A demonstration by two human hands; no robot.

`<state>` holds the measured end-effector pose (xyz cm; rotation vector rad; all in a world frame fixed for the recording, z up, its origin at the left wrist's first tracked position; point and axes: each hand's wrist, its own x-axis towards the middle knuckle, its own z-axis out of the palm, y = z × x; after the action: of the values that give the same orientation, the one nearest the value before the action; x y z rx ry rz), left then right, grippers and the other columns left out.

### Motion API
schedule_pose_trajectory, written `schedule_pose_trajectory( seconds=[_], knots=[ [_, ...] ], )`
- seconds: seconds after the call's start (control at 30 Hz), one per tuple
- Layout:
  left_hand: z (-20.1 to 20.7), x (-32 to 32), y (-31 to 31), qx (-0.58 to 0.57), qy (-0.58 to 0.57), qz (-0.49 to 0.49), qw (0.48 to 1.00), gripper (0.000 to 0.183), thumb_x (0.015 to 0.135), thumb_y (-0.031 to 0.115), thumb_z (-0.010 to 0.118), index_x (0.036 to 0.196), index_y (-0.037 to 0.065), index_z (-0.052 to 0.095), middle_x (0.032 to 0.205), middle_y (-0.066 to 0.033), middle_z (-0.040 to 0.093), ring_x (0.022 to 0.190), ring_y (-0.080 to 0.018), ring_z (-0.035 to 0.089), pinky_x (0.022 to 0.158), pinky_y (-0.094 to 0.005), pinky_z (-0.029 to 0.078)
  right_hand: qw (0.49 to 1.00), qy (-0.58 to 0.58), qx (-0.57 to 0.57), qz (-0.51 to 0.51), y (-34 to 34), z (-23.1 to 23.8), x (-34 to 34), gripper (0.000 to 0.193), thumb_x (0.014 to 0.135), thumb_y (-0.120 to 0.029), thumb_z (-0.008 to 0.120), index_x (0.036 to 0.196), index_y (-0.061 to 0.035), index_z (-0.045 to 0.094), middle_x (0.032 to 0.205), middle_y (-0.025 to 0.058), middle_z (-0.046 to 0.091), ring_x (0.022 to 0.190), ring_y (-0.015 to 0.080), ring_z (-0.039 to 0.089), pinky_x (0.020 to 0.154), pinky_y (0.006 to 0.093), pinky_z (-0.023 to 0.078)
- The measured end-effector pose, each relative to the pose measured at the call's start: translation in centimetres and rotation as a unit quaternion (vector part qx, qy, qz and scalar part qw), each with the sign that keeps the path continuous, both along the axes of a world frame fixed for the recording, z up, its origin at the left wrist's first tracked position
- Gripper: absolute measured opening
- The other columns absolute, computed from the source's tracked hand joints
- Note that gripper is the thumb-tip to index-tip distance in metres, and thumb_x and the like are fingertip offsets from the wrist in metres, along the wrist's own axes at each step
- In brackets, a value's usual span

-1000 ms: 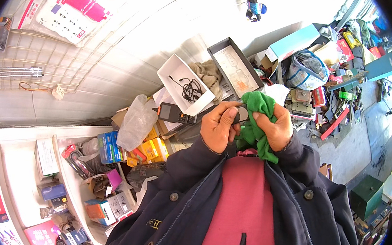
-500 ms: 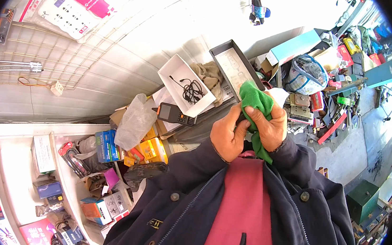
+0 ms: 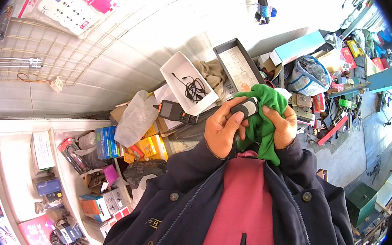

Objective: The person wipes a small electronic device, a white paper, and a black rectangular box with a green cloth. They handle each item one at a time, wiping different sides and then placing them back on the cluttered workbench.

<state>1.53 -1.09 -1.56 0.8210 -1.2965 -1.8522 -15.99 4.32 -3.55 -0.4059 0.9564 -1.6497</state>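
a white wall filled the far side, with the wire rack on it at my left. below it ran the white shelf. ahead of me the black-edged box sat near the white box. the green cloth hung bunched in my right hand, fingers closed on its folds. my left hand was nearer the handheld device, which lay just beside the white box, screen up. smallest was the black-and-grey thing, raised in front of the cloth's left part, my left thumb and fingers pinched narrow on it. its grey face was uncovered. i judged the handling unfinished: cloth and thing were both in hand, neither set down. how much of the thing the cloth had gone over, i could not tell.
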Motion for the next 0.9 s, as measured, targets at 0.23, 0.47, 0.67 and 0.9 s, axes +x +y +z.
schedule_pose_trajectory(
  seconds=[0.23,0.47,0.67,0.9],
  knots=[
    [0.5,-0.5,0.4,-0.08,-0.086,0.002,0.993,0.038,0.107,0.009,0.057,0.144,0.0,0.055,0.091,-0.0068,0.067,0.068,-0.0081,0.059,0.064,-0.0229,0.048,0.997,0.015,0.062,0.039,-0.4,0.1,0.2,0.03,0.102,-0.019,0.072,0.127,-0.0025,0.069,0.104,0.0027,0.073,0.087,0.0102,0.068,0.074,0.0247,0.055],
    [-0.1,-0.2,0.7,-0.074,-0.064,-0.007,0.995,0.037,0.108,0.01,0.056,0.143,0.0,0.056,0.092,-0.007,0.066,0.069,-0.0079,0.06,0.066,-0.0225,0.048,0.996,0.018,0.023,0.082,0.6,-1.0,0.0,0.031,0.101,-0.013,0.071,0.129,0.0004,0.068,0.109,0.0047,0.074,0.095,0.0122,0.068,0.084,0.027,0.055],
    [-1.2,0.3,0.5,0.004,-0.006,-0.038,0.999,0.041,0.108,0.014,0.057,0.145,-0.003,0.053,0.099,-0.0101,0.068,0.073,-0.012,0.064,0.071,-0.0255,0.051,0.994,0.05,0.017,0.097,1.5,-0.7,-0.6,0.032,0.102,-0.014,0.07,0.13,0.0012,0.068,0.113,0.0061,0.074,0.101,0.0143,0.068,0.091,0.0292,0.054],
    [-1.4,0.6,0.8,-0.044,-0.051,-0.051,0.996,0.037,0.108,0.008,0.054,0.144,-0.001,0.052,0.093,-0.0052,0.064,0.073,-0.009,0.058,0.07,-0.0254,0.049,0.978,0.172,0.045,0.113,1.5,-0.5,-0.9,0.024,0.099,-0.014,0.074,0.116,0.0016,0.07,0.099,0.0036,0.074,0.086,0.0109,0.067,0.078,0.0269,0.055]
  ],
)
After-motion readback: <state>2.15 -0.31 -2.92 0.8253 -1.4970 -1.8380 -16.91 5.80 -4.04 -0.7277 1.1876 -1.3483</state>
